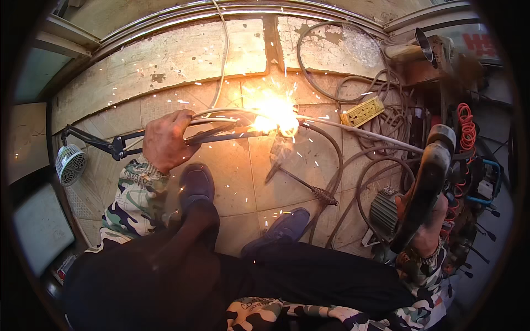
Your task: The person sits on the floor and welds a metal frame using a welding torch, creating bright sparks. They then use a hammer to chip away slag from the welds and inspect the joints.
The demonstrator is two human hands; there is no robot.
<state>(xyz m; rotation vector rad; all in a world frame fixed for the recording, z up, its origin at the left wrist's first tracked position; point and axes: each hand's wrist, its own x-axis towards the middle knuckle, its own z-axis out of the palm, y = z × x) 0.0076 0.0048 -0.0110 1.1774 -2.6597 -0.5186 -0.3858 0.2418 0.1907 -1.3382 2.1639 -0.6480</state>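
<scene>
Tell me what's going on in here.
The person's left hand grips a dark bar that runs toward a bright, sparking flare. The right hand holds a black tool with a long pale rod reaching into that glare, which hides where they meet. A hammer lies on the tiled floor.

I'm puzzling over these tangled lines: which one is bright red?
The springy red coil at far right, beyond the right hand; the floor cables are dull-coloured.

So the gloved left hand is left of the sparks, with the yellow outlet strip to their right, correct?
No: the head view shows the left hand bare, not gloved. It is left of the sparks, with the yellow outlet strip to their right.
</scene>
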